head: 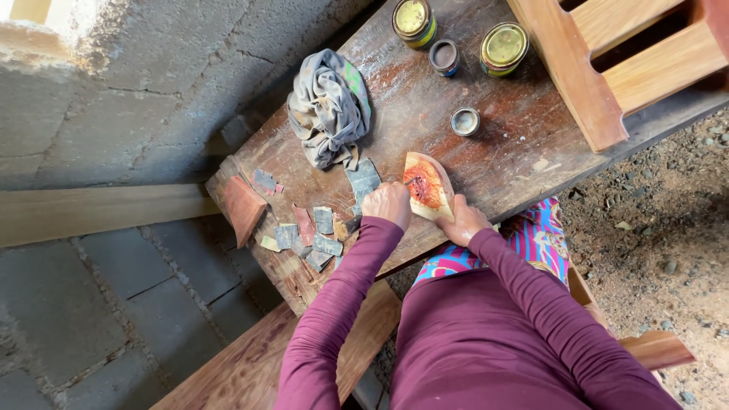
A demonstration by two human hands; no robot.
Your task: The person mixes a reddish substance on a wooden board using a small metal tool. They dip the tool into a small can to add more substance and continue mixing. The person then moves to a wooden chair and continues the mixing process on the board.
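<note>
A small pale wooden piece (427, 185) with an orange-red smear on its face rests tilted on the dark worn workbench (395, 121). My right hand (463, 222) grips its lower right edge. My left hand (387, 203) is closed beside the piece's left edge, its fingers touching the smeared face; whether it holds a small tool or scrap is unclear. Both arms wear maroon sleeves.
Several sandpaper scraps (315, 231) and a reddish wooden offcut (243, 206) lie left of my hands. A crumpled grey rag (328, 108) sits behind them. Two lidded jars (414, 20) (503, 47), two small caps (465, 121) (443, 56) and a slatted wooden frame (615, 61) stand at the back.
</note>
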